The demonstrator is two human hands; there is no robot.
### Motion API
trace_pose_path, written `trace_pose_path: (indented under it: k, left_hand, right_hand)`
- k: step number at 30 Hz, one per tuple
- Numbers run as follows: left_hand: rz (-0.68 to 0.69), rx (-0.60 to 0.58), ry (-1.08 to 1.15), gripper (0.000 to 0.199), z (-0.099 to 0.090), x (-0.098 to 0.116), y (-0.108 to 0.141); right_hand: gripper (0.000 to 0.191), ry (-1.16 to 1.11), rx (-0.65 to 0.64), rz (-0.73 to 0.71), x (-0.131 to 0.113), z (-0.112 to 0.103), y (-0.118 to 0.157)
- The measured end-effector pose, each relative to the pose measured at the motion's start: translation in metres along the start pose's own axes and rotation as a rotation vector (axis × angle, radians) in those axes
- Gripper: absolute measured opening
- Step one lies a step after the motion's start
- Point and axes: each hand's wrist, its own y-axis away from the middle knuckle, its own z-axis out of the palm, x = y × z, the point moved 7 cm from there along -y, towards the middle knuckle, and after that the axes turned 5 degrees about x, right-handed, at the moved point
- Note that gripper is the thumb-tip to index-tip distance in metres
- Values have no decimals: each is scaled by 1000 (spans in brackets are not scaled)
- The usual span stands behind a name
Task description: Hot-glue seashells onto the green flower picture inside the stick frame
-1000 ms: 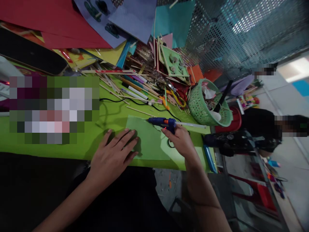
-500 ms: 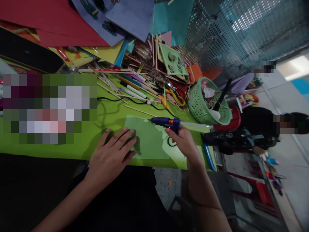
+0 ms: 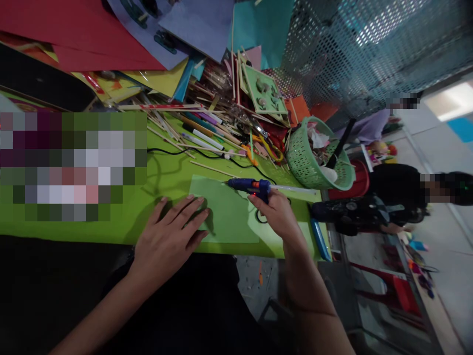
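Observation:
A light green sheet of paper (image 3: pixel 229 217) lies on the bright green table (image 3: pixel 121 224) in front of me. My left hand (image 3: pixel 173 227) rests flat with fingers spread, its fingertips over the sheet's left edge. My right hand (image 3: pixel 275 209) grips a blue glue gun (image 3: pixel 251 186), a clear glue stick (image 3: pixel 295 191) poking out of its back. The nozzle points left, at the far edge of the sheet near its upper left corner. A small light glows red on the gun. Whether the tip touches the paper I cannot tell.
Beyond the sheet lie a black cable (image 3: pixel 173 151), pens, wooden sticks and yellow-handled scissors (image 3: pixel 275 150). A green basket (image 3: pixel 310 158) stands at the right, near a blue cutter (image 3: pixel 320 239). Coloured papers (image 3: pixel 107 34) pile up behind. A person in black (image 3: pixel 395 192) is farther right.
The glue gun has shifted slightly left along the sheet's far edge, with my right hand. My left hand stays in place.

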Motion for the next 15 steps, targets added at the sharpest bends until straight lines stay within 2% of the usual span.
trace_pose_path:
  k: [15]
  left_hand:
    - [-8,-6,22,34,1,-1,1]
  right_hand:
    - [42,-24,8,40,8,-7,7]
